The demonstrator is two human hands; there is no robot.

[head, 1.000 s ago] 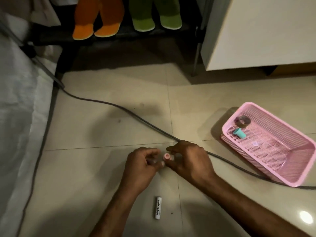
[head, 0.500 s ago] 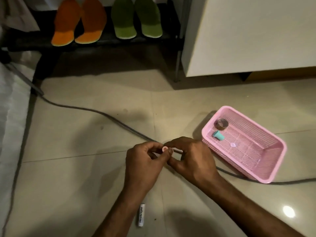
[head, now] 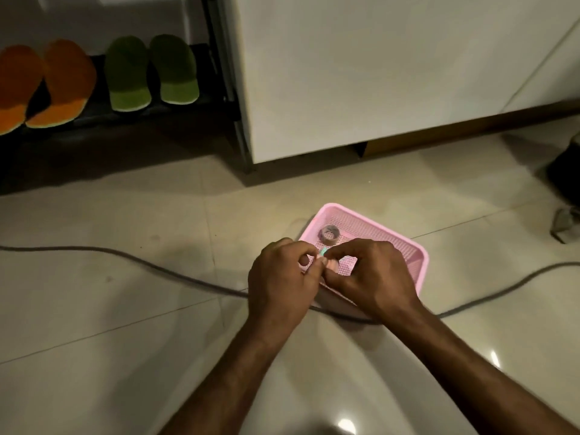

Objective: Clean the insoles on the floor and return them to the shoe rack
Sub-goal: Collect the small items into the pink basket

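Two bare forearms reach in from the bottom edge over pale glossy floor tiles [head: 94, 309]; the left hand [head: 282, 277] and the right hand [head: 373, 277] meet fingertip to fingertip above the near left part of a pink mesh basket [head: 417, 262]; both have their fingers curled in and together pinch a small pinkish piece [head: 331, 264], though what it is cannot be told, being mostly hidden by the fingers; a small teal object [head: 322, 252] shows just above the fingertips, and whether it is held or merely lies in the basket behind them cannot be told; a grey ring-shaped item [head: 329, 241] lies in the basket's far left corner, apart from the hands; a grey cable [head: 141, 262] runs across the floor from the left edge, passes under the wrists and the basket's near side, and curves away to the right edge; beyond the basket stands a white cabinet [head: 376, 73], with a dark object [head: 565, 171] at the right edge of the view; to the left of the cabinet is the dark shoe rack [head: 219, 98], and on its shelf the insoles lie side by side, a pair of orange insoles [head: 47, 86] at the left and a pair of green insoles [head: 150, 73] just to their right, all of them on the rack and well apart from the hands
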